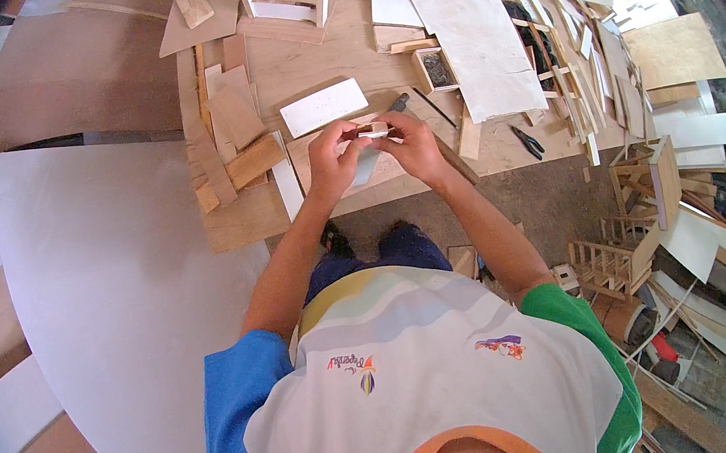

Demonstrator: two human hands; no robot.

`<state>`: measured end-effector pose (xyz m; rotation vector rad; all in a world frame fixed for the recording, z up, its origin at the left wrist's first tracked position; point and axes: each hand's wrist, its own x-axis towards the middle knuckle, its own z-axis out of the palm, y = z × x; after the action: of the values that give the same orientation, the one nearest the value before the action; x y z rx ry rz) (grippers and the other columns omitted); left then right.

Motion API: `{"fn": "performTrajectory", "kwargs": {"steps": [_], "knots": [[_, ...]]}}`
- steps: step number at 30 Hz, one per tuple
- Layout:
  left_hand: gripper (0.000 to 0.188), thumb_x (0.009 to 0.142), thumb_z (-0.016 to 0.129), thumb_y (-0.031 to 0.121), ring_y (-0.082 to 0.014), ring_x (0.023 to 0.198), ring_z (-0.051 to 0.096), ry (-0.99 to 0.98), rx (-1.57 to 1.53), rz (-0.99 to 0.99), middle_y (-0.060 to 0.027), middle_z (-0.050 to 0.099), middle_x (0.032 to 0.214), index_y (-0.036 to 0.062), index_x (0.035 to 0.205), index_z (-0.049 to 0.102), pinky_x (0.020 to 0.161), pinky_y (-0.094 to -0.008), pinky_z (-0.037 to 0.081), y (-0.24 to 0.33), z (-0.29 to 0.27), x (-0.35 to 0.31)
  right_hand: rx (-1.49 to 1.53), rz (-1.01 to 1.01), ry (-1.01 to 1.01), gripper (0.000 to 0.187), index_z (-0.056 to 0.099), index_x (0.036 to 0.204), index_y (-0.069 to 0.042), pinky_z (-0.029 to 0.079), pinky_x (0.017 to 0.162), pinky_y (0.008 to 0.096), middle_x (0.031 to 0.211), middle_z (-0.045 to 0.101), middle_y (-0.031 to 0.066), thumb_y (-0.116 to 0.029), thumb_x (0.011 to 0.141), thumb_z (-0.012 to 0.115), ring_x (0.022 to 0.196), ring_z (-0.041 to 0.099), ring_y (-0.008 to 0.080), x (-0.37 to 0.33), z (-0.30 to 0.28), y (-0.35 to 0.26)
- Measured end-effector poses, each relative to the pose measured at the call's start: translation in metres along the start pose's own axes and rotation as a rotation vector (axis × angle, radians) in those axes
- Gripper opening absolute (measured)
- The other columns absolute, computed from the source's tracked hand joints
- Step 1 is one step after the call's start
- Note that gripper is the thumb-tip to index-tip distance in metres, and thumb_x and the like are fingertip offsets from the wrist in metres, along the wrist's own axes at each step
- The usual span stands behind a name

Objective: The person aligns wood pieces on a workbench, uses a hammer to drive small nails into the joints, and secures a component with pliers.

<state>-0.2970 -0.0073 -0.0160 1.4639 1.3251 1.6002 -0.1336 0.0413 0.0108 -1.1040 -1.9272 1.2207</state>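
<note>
Over the near edge of the wooden workbench, my left hand (pixel 334 159) and my right hand (pixel 413 146) pinch a small wooden piece (pixel 375 129) between their fingertips. It has a white face and a bare wood part; its exact shape is partly covered by the fingers. Just beyond the hands lies a white rectangular board (pixel 323 106). Beside my right hand is a dark-ended tool (pixel 401 102), partly hidden. A wooden stick (pixel 458 164) rests under my right wrist, and a thin dark rod (pixel 434 107) lies a little farther right.
An open wooden box (pixel 436 70) holds small dark bits, perhaps nails. Black-handled pliers (pixel 527 142) lie near the bench's right front. Wood offcuts (pixel 236 110) are piled left, and a long white panel (pixel 480 37) lies right. A large pale sheet (pixel 126 303) stands left of me; slatted wooden pieces (pixel 611 263) are at right.
</note>
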Motion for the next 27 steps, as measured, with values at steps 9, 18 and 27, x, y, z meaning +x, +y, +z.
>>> {"fn": "performTrajectory", "kwargs": {"steps": [9,18,27], "knots": [[0.016,0.087,0.065,0.016,-0.0171,0.079,0.061,0.552,-0.664,-0.601,-0.0054,0.062,0.086,0.0035,0.095,0.058,0.074,-0.0296,0.05,-0.045,0.016,0.012,-0.026,0.196,-0.268,0.063,0.045,0.13,-0.005,0.051,0.082,0.037,0.101,0.064,0.0186,-0.022,0.077,0.076,0.095,0.063,0.0249,0.001,-0.01,0.034],[0.022,0.088,0.065,0.02,-0.0171,0.082,0.061,0.767,-0.646,-0.781,-0.0063,0.063,0.088,0.0062,0.101,0.055,0.073,-0.0324,0.05,-0.073,0.027,-0.019,0.013,0.277,-0.524,0.046,0.055,0.122,-0.005,0.048,0.08,0.0334,0.097,0.064,0.0117,-0.02,0.081,0.07,0.089,0.061,0.0207,-0.02,-0.071,0.093],[0.054,0.075,0.073,0.024,-0.0318,0.097,0.059,0.457,0.613,-0.746,-0.0152,0.064,0.1,0.0036,0.121,0.054,0.086,-0.0405,0.046,-0.103,0.023,-0.109,-0.284,0.276,-0.181,0.063,0.052,0.122,0.001,0.046,0.089,0.0426,0.109,0.061,0.0241,-0.032,0.074,0.075,0.101,0.059,0.0375,-0.031,-0.068,0.197]]}}
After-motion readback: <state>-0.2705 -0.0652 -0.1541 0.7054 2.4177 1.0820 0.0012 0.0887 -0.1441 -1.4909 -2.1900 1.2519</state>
